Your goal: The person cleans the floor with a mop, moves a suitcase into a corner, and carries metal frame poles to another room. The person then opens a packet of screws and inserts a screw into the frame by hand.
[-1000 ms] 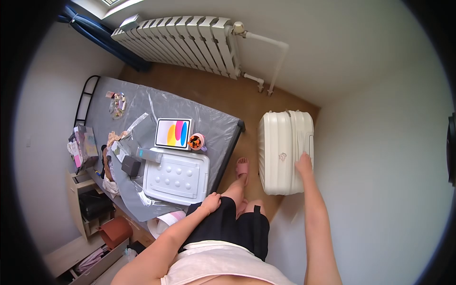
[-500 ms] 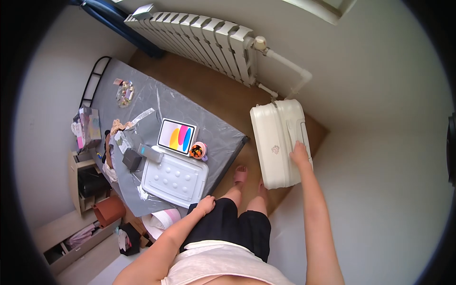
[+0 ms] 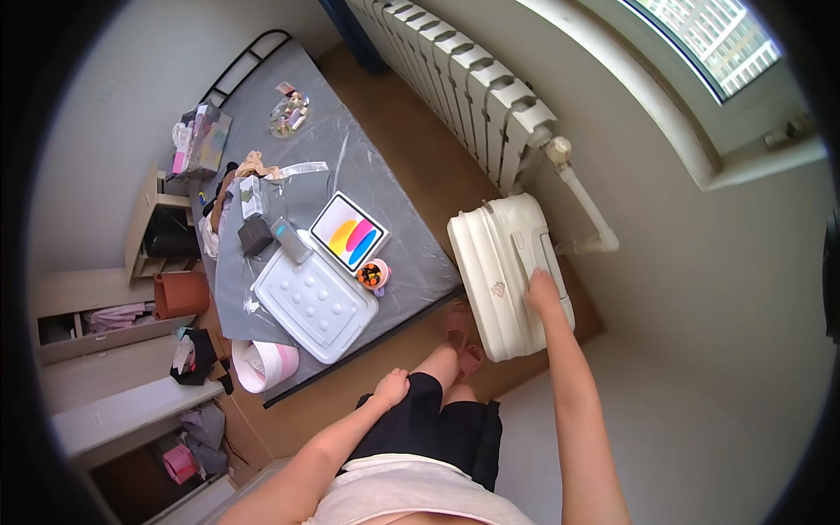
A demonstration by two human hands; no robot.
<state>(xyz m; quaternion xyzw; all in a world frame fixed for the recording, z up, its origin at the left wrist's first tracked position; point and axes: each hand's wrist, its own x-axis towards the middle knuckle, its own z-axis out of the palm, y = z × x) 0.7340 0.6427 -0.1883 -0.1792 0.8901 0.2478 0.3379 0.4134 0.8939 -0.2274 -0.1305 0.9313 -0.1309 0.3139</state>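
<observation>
A cream hard-shell suitcase point(image 3: 479, 262) stands upright on the floor at the right, beside the bed's corner. My right hand point(image 3: 542, 290) reaches down to its top, fingers closed around the carry handle, which the hand partly hides. My left hand point(image 3: 393, 385) lies against the leg of my black shorts point(image 3: 394, 430), its fingers curled and pressed together with nothing visible in them. Near that hand, on the bed, are a translucent white plastic lid point(image 3: 315, 302), a tablet box point(image 3: 350, 232) with coloured shapes, and a pink mug point(image 3: 374, 275) with orange and black contents.
A white radiator point(image 3: 472, 87) and its pipe point(image 3: 586, 201) run along the wall behind the suitcase. The grey bed point(image 3: 350, 149) holds small boxes, clothing and a clear tray of small items point(image 3: 290, 114). A pink-and-white basket point(image 3: 262, 366) and open drawers point(image 3: 114, 319) are at the left.
The view has turned, so the window and more drawers now show. The suitcase has shifted slightly relative to the bed's corner, my right hand still on it. My feet have moved closer together.
</observation>
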